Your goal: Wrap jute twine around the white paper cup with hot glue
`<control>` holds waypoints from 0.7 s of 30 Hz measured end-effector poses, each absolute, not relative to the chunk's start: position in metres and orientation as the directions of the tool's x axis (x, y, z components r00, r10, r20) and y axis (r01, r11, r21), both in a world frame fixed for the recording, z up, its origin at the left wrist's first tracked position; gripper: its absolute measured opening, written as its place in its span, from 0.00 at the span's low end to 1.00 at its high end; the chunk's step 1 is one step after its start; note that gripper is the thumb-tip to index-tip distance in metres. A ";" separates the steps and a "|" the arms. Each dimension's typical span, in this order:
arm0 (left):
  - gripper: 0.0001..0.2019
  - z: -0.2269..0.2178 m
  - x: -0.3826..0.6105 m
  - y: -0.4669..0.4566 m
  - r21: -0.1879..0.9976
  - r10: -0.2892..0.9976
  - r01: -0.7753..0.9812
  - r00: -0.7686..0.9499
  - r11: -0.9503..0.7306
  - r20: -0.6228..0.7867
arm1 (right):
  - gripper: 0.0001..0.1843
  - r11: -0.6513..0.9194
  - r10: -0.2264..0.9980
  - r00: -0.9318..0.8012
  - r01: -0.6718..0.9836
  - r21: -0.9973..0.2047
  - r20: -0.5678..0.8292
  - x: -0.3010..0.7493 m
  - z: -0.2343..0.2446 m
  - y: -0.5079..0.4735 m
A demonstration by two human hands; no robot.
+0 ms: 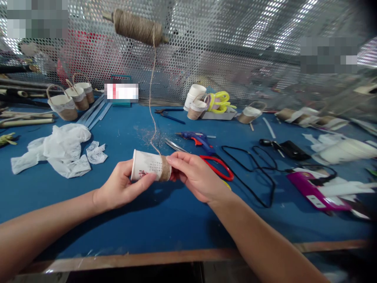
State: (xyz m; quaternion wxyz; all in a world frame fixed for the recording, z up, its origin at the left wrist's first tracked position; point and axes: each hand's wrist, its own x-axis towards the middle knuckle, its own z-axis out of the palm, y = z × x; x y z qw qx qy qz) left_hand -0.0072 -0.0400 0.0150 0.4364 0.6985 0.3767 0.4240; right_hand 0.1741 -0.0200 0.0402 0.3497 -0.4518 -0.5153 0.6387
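Observation:
A white paper cup (146,165) lies on its side in the air above the blue table (153,220), its base end wrapped in several turns of brown twine. My left hand (122,188) is closed round the cup's open end. My right hand (197,175) grips the wrapped base end, fingers pressed on the twine. A strand of twine (151,102) runs up from the cup to a spool of twine (138,27) hanging on the perforated metal screen at the back.
Red-handled scissors (216,165) and a blue glue gun (197,140) lie just behind my right hand. Black cable (259,173) and a pink packet (312,192) lie to the right. White lace scraps (59,151) lie left. Finished twine-wrapped cup baskets (70,103) stand back left.

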 end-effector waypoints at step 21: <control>0.11 0.022 0.000 -0.029 0.981 0.950 -0.086 0.276 0.175 -0.145 | 0.07 0.405 0.911 -0.277 0.464 -0.788 0.305 0.174 0.037 -0.022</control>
